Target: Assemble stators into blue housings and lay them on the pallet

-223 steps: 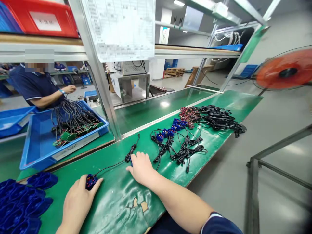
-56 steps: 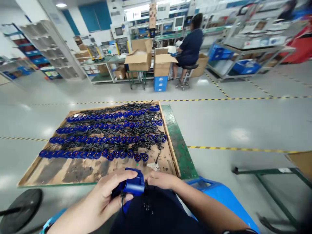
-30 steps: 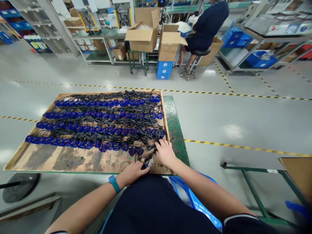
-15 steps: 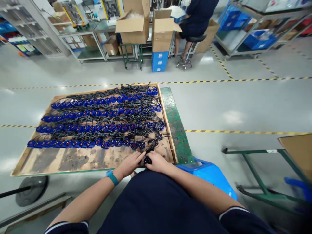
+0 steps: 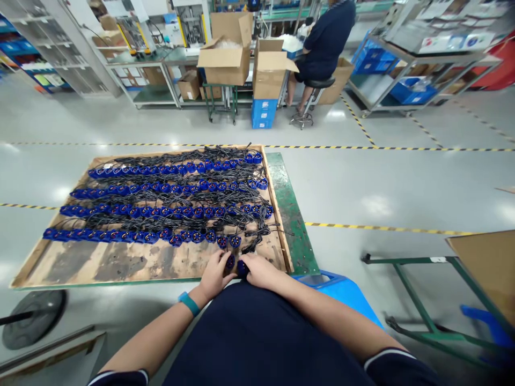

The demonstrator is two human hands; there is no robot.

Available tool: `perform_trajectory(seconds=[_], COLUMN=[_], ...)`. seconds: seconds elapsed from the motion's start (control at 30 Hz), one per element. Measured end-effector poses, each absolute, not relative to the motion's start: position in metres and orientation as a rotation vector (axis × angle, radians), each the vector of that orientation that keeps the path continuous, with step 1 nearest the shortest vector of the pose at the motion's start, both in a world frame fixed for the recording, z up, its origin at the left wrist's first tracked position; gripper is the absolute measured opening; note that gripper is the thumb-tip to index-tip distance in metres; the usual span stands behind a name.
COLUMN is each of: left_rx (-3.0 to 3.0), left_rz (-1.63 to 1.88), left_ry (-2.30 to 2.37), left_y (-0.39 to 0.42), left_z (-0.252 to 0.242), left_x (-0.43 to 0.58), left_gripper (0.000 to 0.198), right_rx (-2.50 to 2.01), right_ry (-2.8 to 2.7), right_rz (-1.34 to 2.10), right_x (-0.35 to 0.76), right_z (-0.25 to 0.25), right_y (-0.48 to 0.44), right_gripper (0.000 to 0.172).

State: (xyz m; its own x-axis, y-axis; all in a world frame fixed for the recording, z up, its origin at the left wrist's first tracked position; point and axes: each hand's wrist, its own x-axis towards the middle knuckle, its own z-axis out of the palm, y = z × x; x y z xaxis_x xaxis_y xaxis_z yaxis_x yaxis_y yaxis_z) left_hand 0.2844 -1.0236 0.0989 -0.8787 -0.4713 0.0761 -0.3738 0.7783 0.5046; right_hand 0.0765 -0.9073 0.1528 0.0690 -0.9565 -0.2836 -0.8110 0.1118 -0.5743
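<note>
At the near edge of the wooden tray (image 5: 108, 264), my left hand (image 5: 215, 276) curls its thumb and fingers around a small round blue housing (image 5: 230, 261) with wires inside. Close beside it, my right hand (image 5: 259, 271) is closed on another dark blue housing (image 5: 242, 268), partly hidden by the fingers. A bundled black cable (image 5: 251, 245) lies just beyond my right hand. Several rows of similar blue housings (image 5: 139, 236) with coiled black cables fill the tray's farther part.
The tray rests on a green tabletop (image 5: 295, 225). A blue plastic stool or bin (image 5: 346, 295) stands at the right, near a green metal cart frame (image 5: 414, 289). Across the aisle are open cardboard boxes (image 5: 271, 69) and a seated person (image 5: 328, 43).
My hands were together at one dark housing. My left hand has drawn slightly apart and now has a blue housing between its fingers. The camera view has tilted up a little.
</note>
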Motion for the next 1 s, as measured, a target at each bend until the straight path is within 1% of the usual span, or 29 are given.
perform_trajectory(seconds=[0.07, 0.13, 0.2, 0.27, 0.4, 0.53, 0.6, 0.63, 0.73, 0.77, 0.87, 0.97, 1.0], left_rx=[0.676, 0.669, 0.668, 0.668, 0.547, 0.424, 0.428, 0.448, 0.568, 0.62, 0.77, 0.863, 0.879], left_rz=[-0.769, -0.773, -0.759, -0.738, -0.596, -0.439, -0.404, -0.393, -0.382, -0.383, -0.388, -0.394, -0.398], left_ry=[-2.766, -2.769, -2.781, -2.797, -2.899, -2.985, -3.016, -3.032, -3.064, -3.076, -3.114, -3.133, -3.136], left_y=[-1.022, -1.021, -1.021, -1.019, -1.017, -1.015, -1.014, -1.013, -1.007, -1.005, -0.999, -0.995, -0.994], left_z=[0.097, 0.095, 0.095, 0.095, 0.098, 0.103, 0.103, 0.104, 0.106, 0.108, 0.114, 0.12, 0.121], left_x=[0.284, 0.283, 0.283, 0.283, 0.28, 0.275, 0.272, 0.269, 0.26, 0.257, 0.244, 0.236, 0.235], left_gripper=[0.076, 0.085, 0.093, 0.097, 0.093, 0.084, 0.081, 0.08, 0.08, 0.081, 0.076, 0.065, 0.063], right_rx=[-1.804, -1.864, -1.891, -1.893, -1.874, -1.914, -1.979, -2.009, -2.043, -2.035, -1.996, -1.988, -2.008], right_ry=[1.703, 1.653, 1.64, 1.66, 1.781, 1.968, 1.941, 1.909, 1.86, 1.87, 1.875, 1.912, 1.942], right_rz=[-0.297, -0.295, -0.301, -0.325, -0.404, -0.416, -0.364, -0.335, -0.285, -0.283, -0.348, -0.483, -0.483], right_x=[0.081, 0.087, 0.092, 0.091, 0.06, 0.015, 0.004, 0.003, 0.011, 0.014, 0.018, 0.007, 0.002], right_z=[0.154, 0.154, 0.154, 0.155, 0.161, 0.163, 0.161, 0.159, 0.152, 0.15, 0.148, 0.15, 0.151], right_y=[-0.913, -0.919, -0.923, -0.921, -0.909, -0.914, -0.921, -0.924, -0.921, -0.916, -0.898, -0.893, -0.897], right_gripper=[0.049, 0.047, 0.049, 0.051, 0.052, 0.07, 0.072, 0.068, 0.048, 0.044, 0.041, 0.026, 0.026])
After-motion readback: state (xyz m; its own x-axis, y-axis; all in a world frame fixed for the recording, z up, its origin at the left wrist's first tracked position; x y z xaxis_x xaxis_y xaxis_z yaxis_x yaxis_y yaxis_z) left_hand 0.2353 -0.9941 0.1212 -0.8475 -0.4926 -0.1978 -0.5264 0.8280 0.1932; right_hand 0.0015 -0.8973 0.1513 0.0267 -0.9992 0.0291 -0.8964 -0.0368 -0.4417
